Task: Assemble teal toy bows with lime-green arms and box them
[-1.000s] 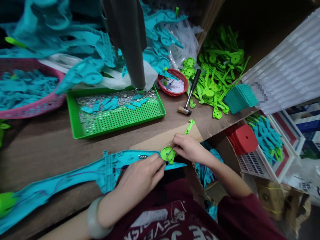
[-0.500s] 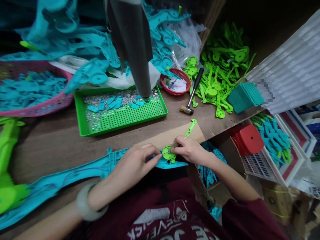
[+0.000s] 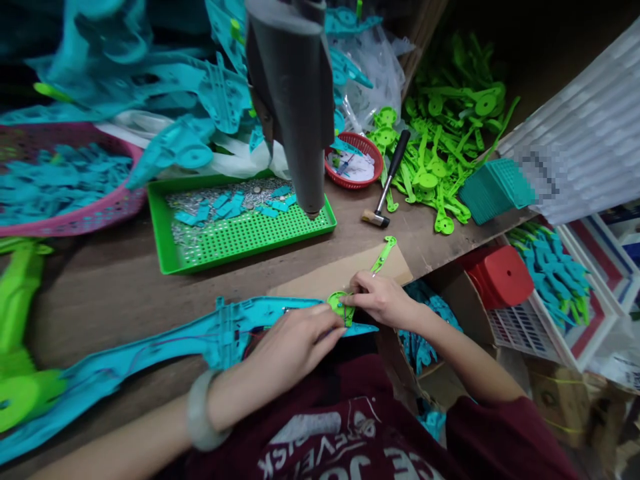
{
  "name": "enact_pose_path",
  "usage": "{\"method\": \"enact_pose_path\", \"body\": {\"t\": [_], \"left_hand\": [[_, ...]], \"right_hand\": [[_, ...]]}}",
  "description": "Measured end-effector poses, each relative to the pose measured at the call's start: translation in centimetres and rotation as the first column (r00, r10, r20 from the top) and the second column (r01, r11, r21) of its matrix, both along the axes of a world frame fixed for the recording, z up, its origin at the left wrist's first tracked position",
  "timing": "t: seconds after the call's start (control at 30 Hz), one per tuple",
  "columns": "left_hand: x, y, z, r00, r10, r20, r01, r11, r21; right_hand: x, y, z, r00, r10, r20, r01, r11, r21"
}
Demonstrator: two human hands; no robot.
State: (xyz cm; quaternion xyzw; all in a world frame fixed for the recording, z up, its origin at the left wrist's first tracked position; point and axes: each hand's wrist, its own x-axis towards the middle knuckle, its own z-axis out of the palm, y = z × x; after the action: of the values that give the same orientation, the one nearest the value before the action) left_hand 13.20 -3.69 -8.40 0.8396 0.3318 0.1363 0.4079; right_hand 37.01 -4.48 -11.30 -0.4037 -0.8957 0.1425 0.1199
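A long blue plastic shell (image 3: 170, 340) lies along the front of the bench, with thin dark wires inside it. At its right end is a bright green round plastic piece (image 3: 338, 302). My right hand (image 3: 379, 298) is closed, its fingertips pressed on that round piece. A slim green arm (image 3: 384, 255) sticks out beyond the hand; whether it joins the round piece is hidden. My left hand (image 3: 305, 331) covers part of the shell, thumb and forefinger pinched at the round piece's lower edge, on a thin wire (image 3: 345, 313).
A green tray (image 3: 250, 240) with small metal bits and blue pieces stands ahead, below a hanging grey tool (image 3: 300, 113). Further right are a red basket (image 3: 370, 175), a hammer (image 3: 393, 177) and heaped green parts (image 3: 430, 160). A pink basket (image 3: 100, 212) stands left.
My left hand has moved right and down, from the round piece's left side to its lower edge, bringing the wire around. My right hand stays at the piece.
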Motion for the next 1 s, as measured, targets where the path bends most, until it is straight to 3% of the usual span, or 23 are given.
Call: {"method": "enact_pose_path", "body": {"t": [0.1, 0.2, 0.43, 0.67, 0.87, 1.0], "left_hand": [[-0.8, -0.4, -0.5, 0.986, 0.035, -0.162, 0.005, 0.971, 0.239], [-1.2, -0.3, -0.3, 0.975, 0.091, -0.2, -0.025, 0.95, 0.313], [-1.6, 0.5, 0.9, 0.994, 0.044, -0.097, -0.011, 0.948, 0.319], [-1.7, 1.8, -0.1, 0.917, 0.104, -0.386, 0.022, 0.951, 0.31], [0.0, 2.0, 1.7, 0.799, 0.07, -0.597, 0.083, 0.971, 0.225], [0.3, 2.4, 2.7, 0.75, 0.023, -0.661, 0.095, 0.985, 0.142]], "right_hand": [[0.0, -0.1, 0.0, 1.0, 0.016, -0.018, -0.015, 1.0, 0.007], [0.0, -0.3, 0.0, 0.999, 0.042, -0.021, -0.04, 0.997, 0.061], [0.2, -0.4, 0.2, 0.994, 0.103, -0.042, -0.096, 0.984, 0.153], [-0.7, -0.7, 1.3, 0.994, 0.094, 0.046, -0.101, 0.976, 0.195], [-3.6, -1.9, 2.1, 0.999, -0.036, 0.007, 0.033, 0.961, 0.274], [-5.0, -2.6, 1.9, 0.996, -0.094, 0.0, 0.091, 0.967, 0.236]]}}
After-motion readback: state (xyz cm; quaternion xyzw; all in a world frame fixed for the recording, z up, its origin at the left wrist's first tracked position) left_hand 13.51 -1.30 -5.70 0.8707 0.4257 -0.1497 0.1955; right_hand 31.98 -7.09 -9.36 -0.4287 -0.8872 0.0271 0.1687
